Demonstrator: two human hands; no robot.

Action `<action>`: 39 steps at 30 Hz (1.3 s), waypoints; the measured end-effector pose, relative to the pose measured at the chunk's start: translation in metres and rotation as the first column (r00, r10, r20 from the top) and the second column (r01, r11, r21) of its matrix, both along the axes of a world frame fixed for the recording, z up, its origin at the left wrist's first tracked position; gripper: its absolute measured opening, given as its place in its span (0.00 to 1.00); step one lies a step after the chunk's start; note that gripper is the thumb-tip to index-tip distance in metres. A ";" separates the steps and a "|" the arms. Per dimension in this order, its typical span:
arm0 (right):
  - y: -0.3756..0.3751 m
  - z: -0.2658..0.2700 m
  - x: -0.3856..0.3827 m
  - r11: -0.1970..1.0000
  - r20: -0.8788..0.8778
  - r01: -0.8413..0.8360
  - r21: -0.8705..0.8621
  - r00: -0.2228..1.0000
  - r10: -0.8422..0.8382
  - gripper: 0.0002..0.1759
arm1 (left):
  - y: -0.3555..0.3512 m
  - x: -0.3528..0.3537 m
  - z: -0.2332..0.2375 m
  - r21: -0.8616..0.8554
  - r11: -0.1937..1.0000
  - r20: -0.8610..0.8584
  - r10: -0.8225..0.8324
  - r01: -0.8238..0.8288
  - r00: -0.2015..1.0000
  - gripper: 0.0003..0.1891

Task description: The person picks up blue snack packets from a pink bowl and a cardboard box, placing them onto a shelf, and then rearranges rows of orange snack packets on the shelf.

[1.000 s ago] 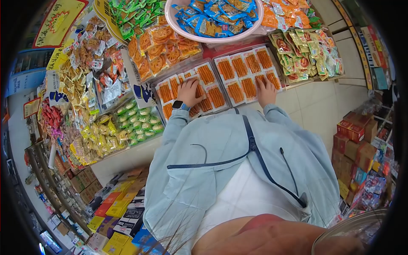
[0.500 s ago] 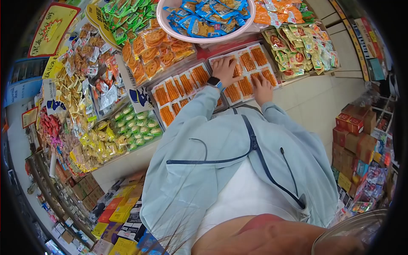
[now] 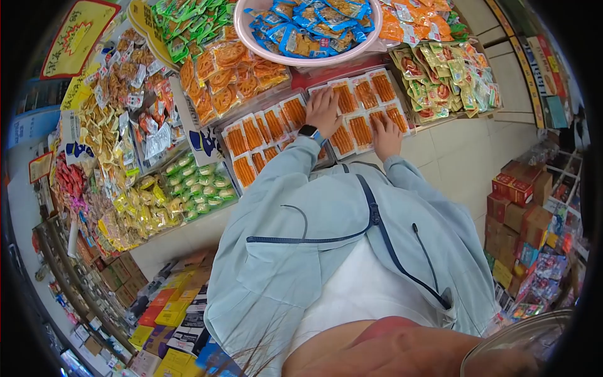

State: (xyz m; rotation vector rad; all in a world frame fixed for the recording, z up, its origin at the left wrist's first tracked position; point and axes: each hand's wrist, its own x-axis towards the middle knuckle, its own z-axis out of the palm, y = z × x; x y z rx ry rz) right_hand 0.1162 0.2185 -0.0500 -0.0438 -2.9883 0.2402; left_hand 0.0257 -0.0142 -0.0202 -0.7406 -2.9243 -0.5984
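Two flat trays of orange snack sticks in clear packets lie side by side on the shop counter, a left tray (image 3: 260,135) and a right tray (image 3: 370,91). My left hand (image 3: 323,108), with a dark watch at the wrist, lies flat with fingers spread on the packets where the two trays meet. My right hand (image 3: 384,133) rests with fingers stretched out on the near edge of the right tray. Neither hand is closed around a packet. My light blue jacket fills the middle of the view.
A pink basin (image 3: 372,45) of blue packets stands behind the trays. Green packets (image 3: 188,19), orange discs (image 3: 226,75) and mixed snacks (image 3: 446,75) surround them. Green rolls (image 3: 201,182) lie left. Cardboard boxes (image 3: 521,201) stack at the right, coloured boxes (image 3: 169,308) below left.
My left hand has moved right, from the left tray to the seam between the two trays. My right hand has stayed on the right tray's near edge.
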 end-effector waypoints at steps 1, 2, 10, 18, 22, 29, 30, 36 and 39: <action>0.000 -0.003 0.001 1.000 -0.001 -0.001 -0.005 1.000 0.001 0.25 | -0.010 0.010 0.007 0.040 0.998 0.057 0.038 -0.040 0.998 0.39; 0.000 -0.006 0.001 1.000 0.004 -0.006 -0.009 1.000 0.006 0.25 | -0.023 0.019 0.010 0.010 0.993 0.083 0.113 -0.114 0.990 0.40; 0.001 -0.007 0.000 1.000 0.022 -0.013 -0.013 1.000 0.013 0.27 | -0.111 0.049 -0.019 -0.077 0.955 0.153 0.296 -0.287 0.943 0.46; 0.002 -0.002 0.002 1.000 0.010 -0.018 -0.013 1.000 0.018 0.27 | -0.093 0.015 -0.020 -0.253 0.936 0.178 0.294 -0.245 0.939 0.50; 0.001 -0.003 0.001 0.999 -0.003 -0.021 -0.036 1.000 0.021 0.27 | -0.096 0.002 0.003 -0.313 0.933 0.246 0.260 -0.178 0.934 0.50; 0.000 0.001 0.002 0.999 -0.001 -0.012 -0.031 1.000 0.012 0.27 | -0.111 0.011 0.006 -0.148 0.967 0.103 0.222 -0.206 0.970 0.46; -0.001 0.001 0.001 1.000 -0.003 -0.008 -0.027 1.000 0.008 0.27 | -0.112 0.014 0.013 -0.097 0.973 0.058 0.215 -0.209 0.975 0.46; 0.000 -0.006 0.002 1.000 -0.005 -0.015 -0.026 1.000 0.015 0.26 | -0.088 0.006 0.049 0.103 0.977 -0.154 0.201 -0.187 0.967 0.45; 0.002 -0.002 0.001 1.000 -0.010 -0.016 -0.013 1.000 0.016 0.27 | -0.067 -0.015 0.061 0.102 0.987 -0.117 0.135 -0.124 0.984 0.47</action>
